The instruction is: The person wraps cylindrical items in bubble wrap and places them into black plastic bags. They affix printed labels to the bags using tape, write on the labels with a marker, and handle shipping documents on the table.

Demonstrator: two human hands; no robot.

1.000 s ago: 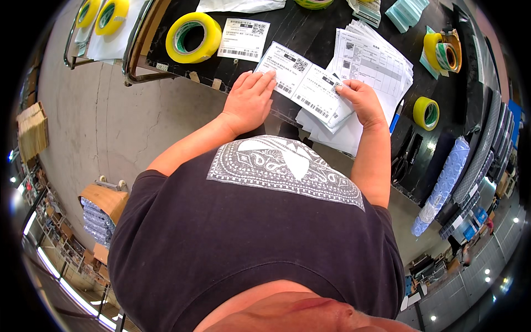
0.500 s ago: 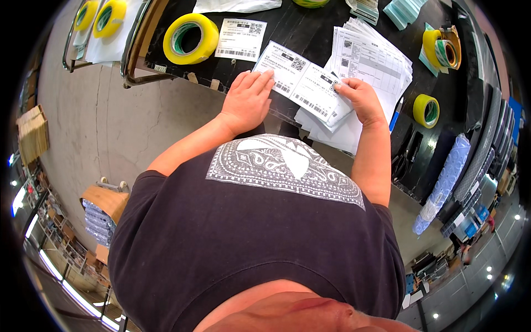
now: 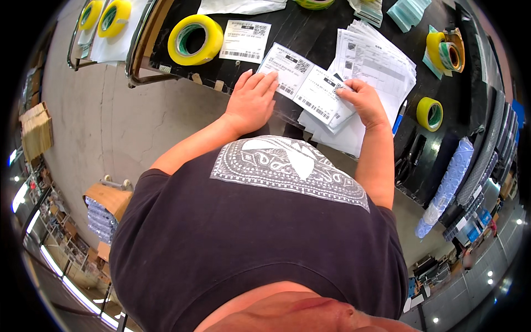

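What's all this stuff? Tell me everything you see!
table: one, black, top
labels: two, white, top middle
lone label: one, white, left of labels
paper stack: one, white, right, partly beneath labels
tape rolls: at least six, mostly yellow, table and upper left
pen: one, blue, beside the paper stack
teal packets: several, teal, top right
wrapped roll: one, blue, right table edge
tan stack: one, tan, far left
floor: one, grey, left
shirt: one, patterned black, lower middle
left fingers: several, bare, labels' left edge
right fingers: several, bare, labels' right end
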